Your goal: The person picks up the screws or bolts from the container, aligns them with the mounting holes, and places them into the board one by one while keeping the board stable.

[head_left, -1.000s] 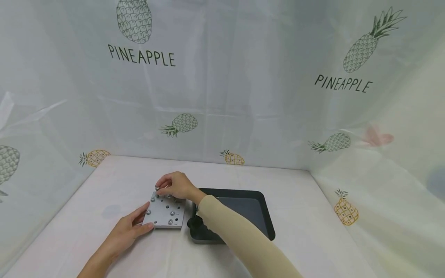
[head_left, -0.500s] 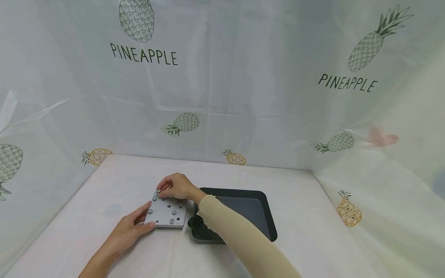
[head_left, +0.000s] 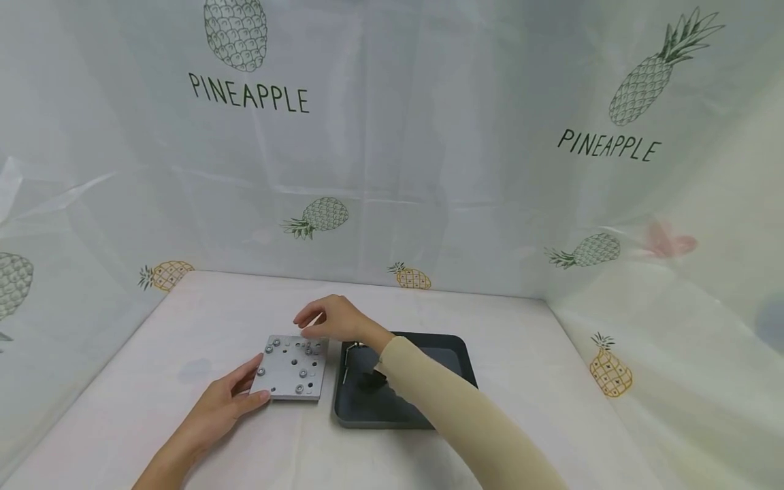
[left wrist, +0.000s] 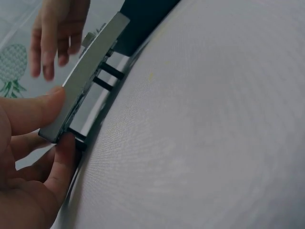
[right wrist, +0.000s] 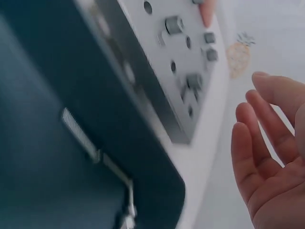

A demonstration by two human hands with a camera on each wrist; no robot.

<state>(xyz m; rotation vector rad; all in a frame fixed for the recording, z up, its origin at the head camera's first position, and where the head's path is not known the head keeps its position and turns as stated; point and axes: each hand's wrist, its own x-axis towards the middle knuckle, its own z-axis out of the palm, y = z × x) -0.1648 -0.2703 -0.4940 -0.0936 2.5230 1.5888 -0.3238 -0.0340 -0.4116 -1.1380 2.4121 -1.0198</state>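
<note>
A silver metal plate (head_left: 284,376) with holes and several socket-head screws (head_left: 303,373) stands on the table. At its left edge my left hand (head_left: 222,407) grips it, thumb on top and fingers beneath, as the left wrist view shows. Dark screw shanks (left wrist: 112,71) stick out under the plate. My right hand (head_left: 338,318) hovers over the back right corner, apart from the screws. Its fingers are loosely bent, and in the right wrist view no object lies between the fingertips (right wrist: 261,75).
Right of the plate sits a dark tray (head_left: 392,423), partly behind the right sleeve (head_left: 453,401). Inside lie a thin, bent metal tool (right wrist: 78,133) and a black item (head_left: 371,380). A white curtain with printed pineapples (head_left: 324,215) hangs behind the table.
My right hand has let go of the screw at the plate's back left corner and moved right and up. That screw now sits in the plate. The left hand keeps its grip.
</note>
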